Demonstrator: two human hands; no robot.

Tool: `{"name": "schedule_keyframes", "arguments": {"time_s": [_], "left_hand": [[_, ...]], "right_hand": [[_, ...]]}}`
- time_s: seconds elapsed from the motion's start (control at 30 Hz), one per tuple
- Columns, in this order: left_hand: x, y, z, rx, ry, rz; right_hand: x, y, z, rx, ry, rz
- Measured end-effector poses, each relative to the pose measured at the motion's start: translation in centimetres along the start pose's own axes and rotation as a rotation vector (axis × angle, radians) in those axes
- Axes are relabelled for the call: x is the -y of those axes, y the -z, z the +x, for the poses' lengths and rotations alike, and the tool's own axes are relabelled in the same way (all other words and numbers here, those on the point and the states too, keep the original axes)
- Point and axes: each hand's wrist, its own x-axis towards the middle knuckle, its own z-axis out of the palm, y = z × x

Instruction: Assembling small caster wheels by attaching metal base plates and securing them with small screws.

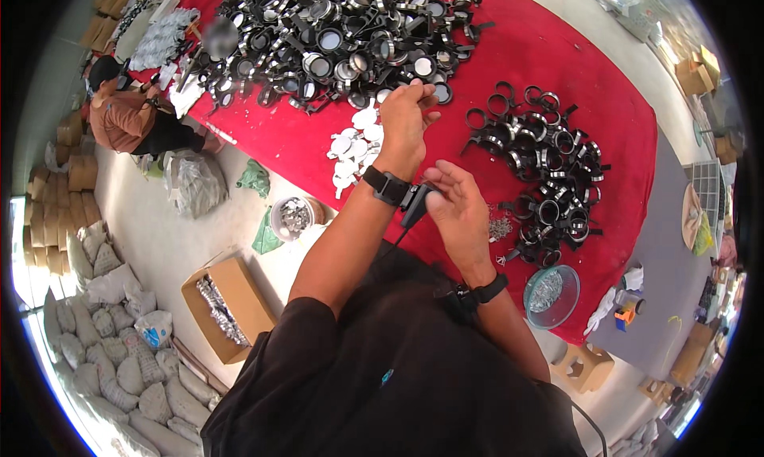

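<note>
My left hand is raised over the red-covered table, its fingers loosely bent and apart, with nothing seen in them. Below it, my right hand has its fingers spread beside a black device at my left wrist. Its thumb is close to the device; whether they touch I cannot tell. Several flat white tabbed discs lie left of my left hand. Beyond is a big heap of black and silver round parts, some with pale discs inside. Black and silver rings are piled to the right.
A clear bowl of small metal parts stands at the table's near right edge. Loose small metal pieces lie by the rings. On the floor at left are a white bucket, a cardboard box and sacks. A person stands far left.
</note>
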Motion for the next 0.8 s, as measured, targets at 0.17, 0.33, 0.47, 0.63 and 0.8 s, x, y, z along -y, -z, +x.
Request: {"name": "schedule_keyframes", "arguments": {"time_s": [0.17, 0.33, 0.47, 0.63, 0.8], "left_hand": [[0.5, -2.1, -0.3, -0.011, -0.369, 0.443], [0.0, -2.8, -0.8, -0.001, -0.559, 0.639], [-2.0, -3.4, -3.2, 0.251, -1.24, 1.113], [-4.0, -3.1, -5.8, 0.811, -1.584, 1.602], [-1.3, 0.3, -6.3, 0.943, -1.389, 2.22]], "right_hand": [[2.5, 0.2, -0.3, 0.0, 0.504, -0.664], [2.2, 0.1, -0.7, 0.073, 0.4, -0.673], [0.2, 0.9, -0.9, 0.105, 0.4, -0.753], [0.5, 3.7, -1.6, -0.184, 0.168, -0.512], [7.1, 1.4, -0.7, 0.017, 0.566, -0.671]]}}
